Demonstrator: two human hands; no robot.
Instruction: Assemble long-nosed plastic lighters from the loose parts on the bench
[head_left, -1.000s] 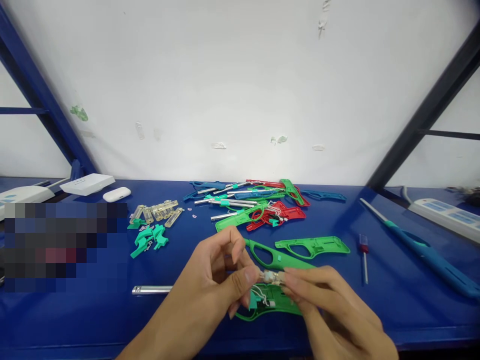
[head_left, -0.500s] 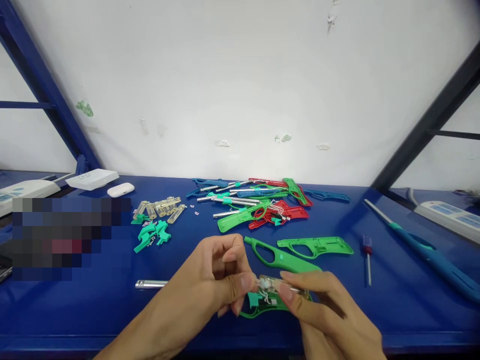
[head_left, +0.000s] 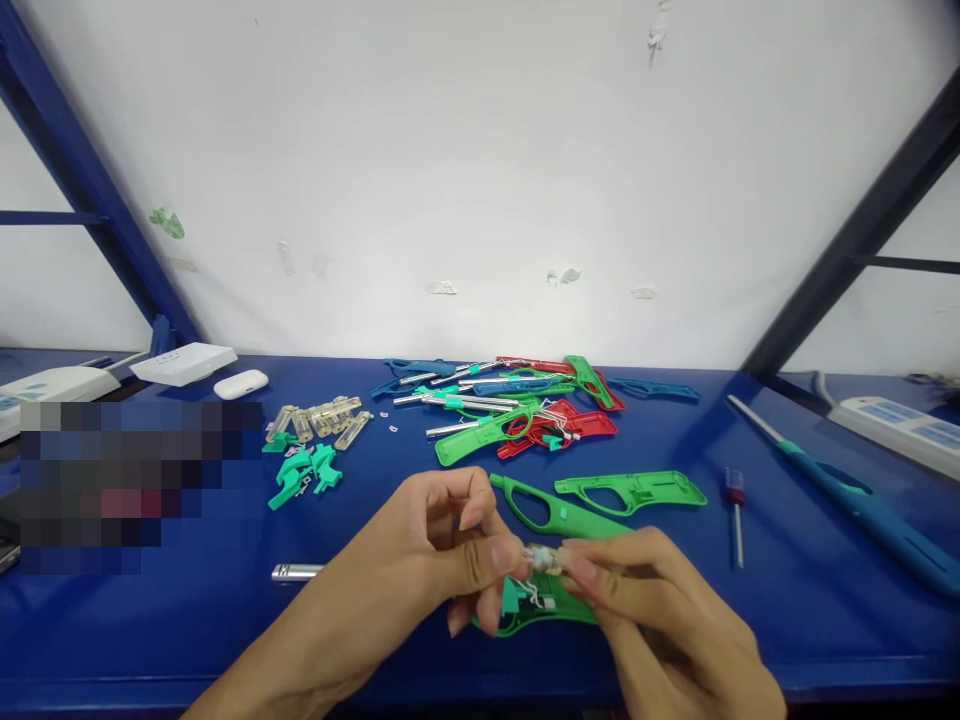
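Both hands meet just above the blue table [head_left: 787, 590], near its front edge. My left hand [head_left: 439, 545] pinches one end of a small clear plastic part [head_left: 541, 558] between thumb and fingers. My right hand [head_left: 645, 590] pinches the other end. Directly below them lies a green lighter shell half [head_left: 536, 608] with a teal trigger piece and white wires inside it. Two more green shell halves [head_left: 630, 490] lie just beyond the hands. A short metal tube [head_left: 296, 572] lies to the left of my left wrist.
A heap of green, red and blue lighter shells with metal tubes [head_left: 517, 405] lies mid-table. Clear tanks [head_left: 322, 420] and teal triggers [head_left: 304, 475] are to the left. A small screwdriver [head_left: 736, 510], a finished blue lighter [head_left: 855, 495] and a power strip [head_left: 900, 425] lie right.
Both hands rose slightly with the clear part still pinched between them, after dipping toward the green shell half a moment before. Nothing else on the table moved.
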